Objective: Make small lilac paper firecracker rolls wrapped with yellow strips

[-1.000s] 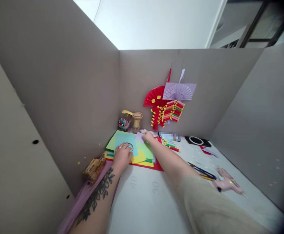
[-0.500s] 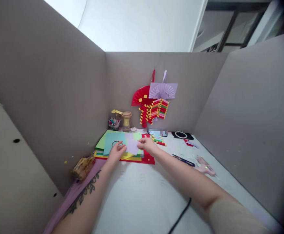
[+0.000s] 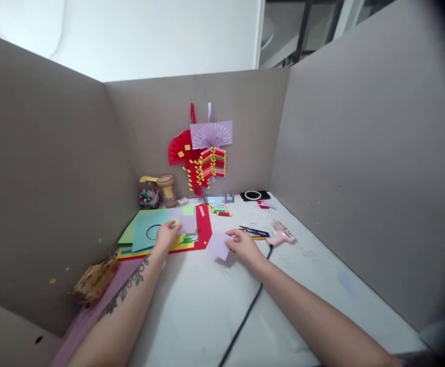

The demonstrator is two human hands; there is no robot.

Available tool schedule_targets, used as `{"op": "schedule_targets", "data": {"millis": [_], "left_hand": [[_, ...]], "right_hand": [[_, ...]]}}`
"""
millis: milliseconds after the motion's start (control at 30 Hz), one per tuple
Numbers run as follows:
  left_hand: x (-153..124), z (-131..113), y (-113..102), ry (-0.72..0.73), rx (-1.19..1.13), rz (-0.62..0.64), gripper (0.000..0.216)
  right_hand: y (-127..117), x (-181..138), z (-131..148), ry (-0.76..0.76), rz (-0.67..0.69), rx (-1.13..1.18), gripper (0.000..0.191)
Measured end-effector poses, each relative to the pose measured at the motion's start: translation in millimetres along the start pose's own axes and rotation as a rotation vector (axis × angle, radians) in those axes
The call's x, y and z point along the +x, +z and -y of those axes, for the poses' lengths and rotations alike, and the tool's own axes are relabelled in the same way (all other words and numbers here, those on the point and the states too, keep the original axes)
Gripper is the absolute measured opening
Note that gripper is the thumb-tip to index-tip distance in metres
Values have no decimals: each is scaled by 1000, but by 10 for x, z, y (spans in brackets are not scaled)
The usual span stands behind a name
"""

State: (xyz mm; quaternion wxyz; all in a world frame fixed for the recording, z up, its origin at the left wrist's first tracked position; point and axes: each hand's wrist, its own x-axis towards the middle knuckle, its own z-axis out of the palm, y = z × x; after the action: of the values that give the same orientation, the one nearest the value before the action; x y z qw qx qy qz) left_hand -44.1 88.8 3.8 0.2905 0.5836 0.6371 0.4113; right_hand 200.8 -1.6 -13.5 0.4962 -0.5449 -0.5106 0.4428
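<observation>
A lilac paper square (image 3: 218, 245) is pinched between the thumb and fingers of my right hand (image 3: 244, 246), just above the white table in front of the paper stack. My left hand (image 3: 167, 236) is over the stack, fingertips closed at a small pale green round thing (image 3: 174, 222) whose kind I cannot make out. Under that hand lie a blue sheet (image 3: 140, 229), a lilac sheet (image 3: 187, 222) and yellow and red sheets. A dark-rimmed ring (image 3: 153, 232) rests on the blue sheet, left of my left hand.
Rolled paper tubes (image 3: 219, 210) lie behind the stack. On the right are scissors (image 3: 256, 232) and a pink glue gun (image 3: 281, 235), its black cord (image 3: 241, 326) crossing the table. A pen holder (image 3: 148, 199) and cup (image 3: 166, 191) stand at back left. Paper fans (image 3: 212, 135) hang on the grey panel.
My right hand has carried the lilac square off the stack, toward the right and nearer me. My left hand has shifted onto the lilac sheet and closed its fingertips. The view has turned right.
</observation>
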Motion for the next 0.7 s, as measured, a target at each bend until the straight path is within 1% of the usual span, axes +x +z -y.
{"op": "schedule_targets", "data": {"millis": [33, 67, 100, 133, 167, 200, 233, 267, 333, 367, 400, 467, 500, 533, 600, 700], "left_hand": [[-14, -53, 54, 53, 24, -73, 50], [-70, -103, 118, 124, 17, -80, 54], [-162, -145, 189, 181, -20, -12, 59], [-279, -177, 258, 198, -76, 119, 64], [-404, -197, 320, 174, -138, 273, 71], [-523, -204, 368, 137, -181, 385, 73], [-621, -198, 401, 105, -217, 442, 70], [-690, -181, 418, 75, -247, 452, 66], [-738, -127, 408, 12, -300, 381, 56], [-727, -97, 390, -24, -329, 334, 53], [-705, -71, 369, -60, -362, 292, 51], [-665, -41, 337, -111, -426, 239, 53], [-660, -40, 331, -125, -447, 229, 55], [-668, -47, 332, -133, -457, 232, 57], [-720, -79, 354, -128, -450, 253, 57], [-836, -121, 422, -94, -422, 299, 57]], "right_hand": [[0, -16, -9, -5, -8, -6, 19], [18, -32, -17, -16, -13, -20, 18], [46, -49, -21, -32, -10, -41, 16], [77, -64, -17, -48, 3, -64, 16], [99, -78, -4, -68, 24, -84, 17], [102, -88, 20, -90, 52, -100, 18], [75, -94, 53, -116, 78, -118, 21], [12, -96, 94, -144, 96, -149, 23], [-232, -89, 172, -191, 76, -288, 25], [-402, -84, 197, -200, 28, -414, 24], [-589, -79, 206, -189, -58, -572, 20], [-951, -77, 161, -82, -246, -854, 18], [-1097, -80, 110, -4, -292, -931, 17], [-1206, -84, 45, 39, -295, -968, 19], [-1310, -92, -99, 52, -250, -1008, 28], [-1283, -91, -257, 3, -171, -1077, 29]]}}
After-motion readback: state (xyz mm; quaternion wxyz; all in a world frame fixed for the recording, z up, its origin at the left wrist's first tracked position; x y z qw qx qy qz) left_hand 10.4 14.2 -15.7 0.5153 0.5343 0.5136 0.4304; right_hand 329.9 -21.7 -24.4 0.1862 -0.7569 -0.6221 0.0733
